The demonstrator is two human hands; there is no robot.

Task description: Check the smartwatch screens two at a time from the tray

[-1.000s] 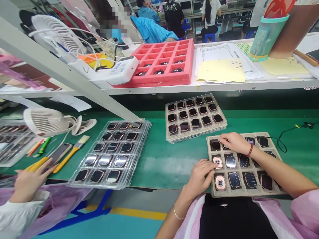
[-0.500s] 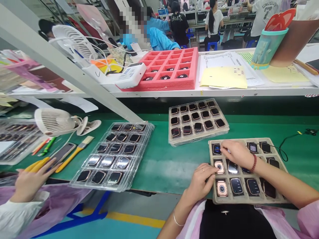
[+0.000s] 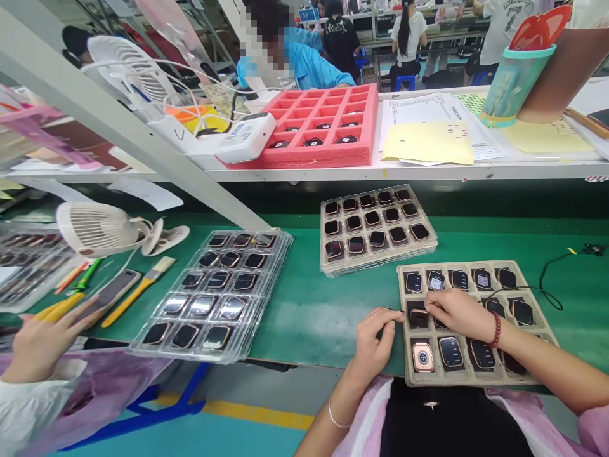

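Below a QR-code watch [image 3: 435,281], right fingers [image 3: 434,302] bunch; left fingers [image 3: 386,315] bend nearby; both grips unclear.

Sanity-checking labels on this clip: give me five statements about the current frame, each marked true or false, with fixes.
1. The right hand is over the near tray. True.
2. That tray's bottom-left watch lies screen up. False: this watch lies back up.
3. The dark red bracelet is on the left wrist. False: the bracelet is on the right wrist.
4. The brush lies between the phone and the clear tray. True.
5. The foam tray stands on the green table. False: the foam tray is on the shelf.
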